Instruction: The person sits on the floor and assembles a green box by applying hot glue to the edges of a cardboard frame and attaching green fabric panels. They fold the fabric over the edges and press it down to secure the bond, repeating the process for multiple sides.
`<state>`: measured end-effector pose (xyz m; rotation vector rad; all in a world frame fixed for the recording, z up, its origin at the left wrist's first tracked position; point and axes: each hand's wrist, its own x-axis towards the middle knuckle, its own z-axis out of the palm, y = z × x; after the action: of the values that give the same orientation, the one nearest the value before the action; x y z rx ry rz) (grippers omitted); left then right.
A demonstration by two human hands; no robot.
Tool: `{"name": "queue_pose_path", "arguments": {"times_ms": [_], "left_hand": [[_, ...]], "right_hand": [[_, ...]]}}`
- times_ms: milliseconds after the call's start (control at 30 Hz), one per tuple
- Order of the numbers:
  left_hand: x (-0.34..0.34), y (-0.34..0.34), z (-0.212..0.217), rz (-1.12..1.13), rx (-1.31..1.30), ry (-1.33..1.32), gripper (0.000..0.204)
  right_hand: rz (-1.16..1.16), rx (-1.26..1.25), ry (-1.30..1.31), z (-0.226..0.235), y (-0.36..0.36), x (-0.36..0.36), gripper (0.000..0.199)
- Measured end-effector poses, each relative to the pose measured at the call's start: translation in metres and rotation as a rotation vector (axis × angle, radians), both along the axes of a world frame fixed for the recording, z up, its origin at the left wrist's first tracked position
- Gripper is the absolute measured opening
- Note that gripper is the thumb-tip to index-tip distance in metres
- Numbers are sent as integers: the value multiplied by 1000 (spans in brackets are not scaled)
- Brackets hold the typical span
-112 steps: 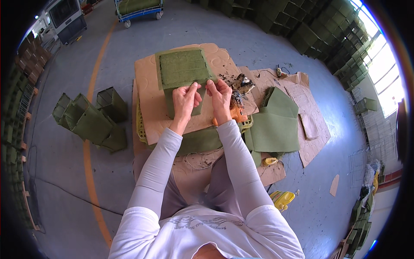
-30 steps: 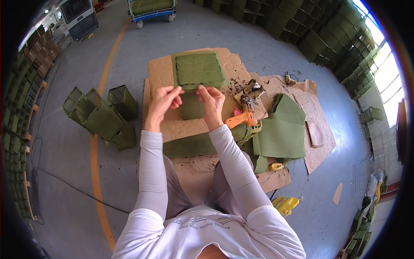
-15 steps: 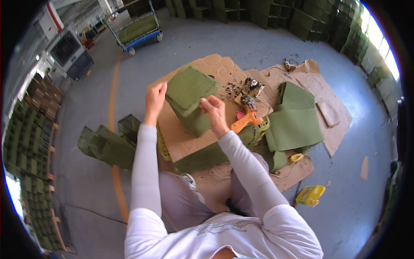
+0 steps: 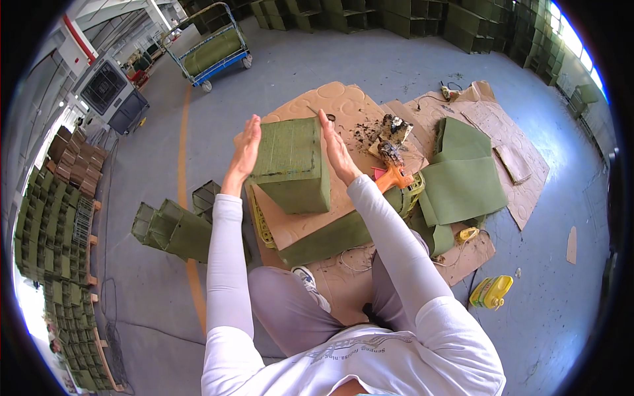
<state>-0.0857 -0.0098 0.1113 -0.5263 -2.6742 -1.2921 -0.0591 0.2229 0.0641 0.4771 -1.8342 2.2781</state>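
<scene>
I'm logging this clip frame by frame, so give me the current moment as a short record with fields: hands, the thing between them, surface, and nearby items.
Left hand: open, flat against the box's left side
Right hand: open, flat against its right side
Held thing: olive-green felt-covered square box
Surface: brown cardboard sheet on grey floor
Nearby: orange-handled tool, folded green felt sheets, yellow bottle, row of green boxes

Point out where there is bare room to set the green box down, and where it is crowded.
Both hands, left hand and right hand, press the green box between them. Free: grey floor beyond the cardboard sheet, toward the blue cart. Crowded: right side, with green sheets and an orange tool; left, a cluster of green boxes.
</scene>
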Motion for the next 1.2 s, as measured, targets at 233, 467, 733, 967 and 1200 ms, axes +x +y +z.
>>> {"name": "queue_pose_path", "arguments": {"times_ms": [233, 467, 733, 967, 1200], "left_hand": [[0, -3, -18, -49, 80, -25, 79], [9, 4, -13, 8, 52, -25, 85], [12, -1, -17, 41, 18, -15, 86], [6, 3, -13, 74, -108, 16, 86], [62, 38, -12, 98, -448, 347, 94]], "right_hand": [[70, 95, 28, -24, -5, -11, 64], [2, -97, -266, -8, -7, -34, 64], [64, -49, -215, -6, -24, -21, 64], [-346, 120, -186, -65, 31, -22, 40], [-846, 668, -569, -146, 110, 46, 62]]}}
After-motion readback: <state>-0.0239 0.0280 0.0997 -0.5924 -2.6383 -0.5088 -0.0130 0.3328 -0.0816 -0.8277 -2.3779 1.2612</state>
